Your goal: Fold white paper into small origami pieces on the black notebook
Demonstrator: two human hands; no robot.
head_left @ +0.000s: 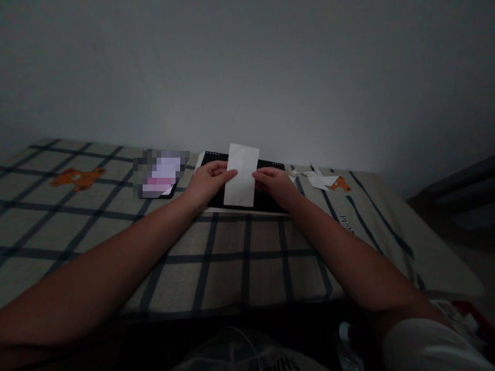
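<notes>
A white strip of paper [242,178], lightly creased, is held up between both hands. My left hand [211,180] pinches its left edge between thumb and fingers. At the right edge, my right hand [273,181] grips it the same way. Behind and below the paper lies a black, flat, book-like item [212,201] with pale edges and rows of small light marks at its top corners. The paper and both hands hide part of it.
A lit phone [162,175], its screen blurred, lies to the left. Folded white paper pieces [320,179] are at the right. A checked cloth [232,247] with bear prints covers the table, which meets a plain wall [247,77] behind.
</notes>
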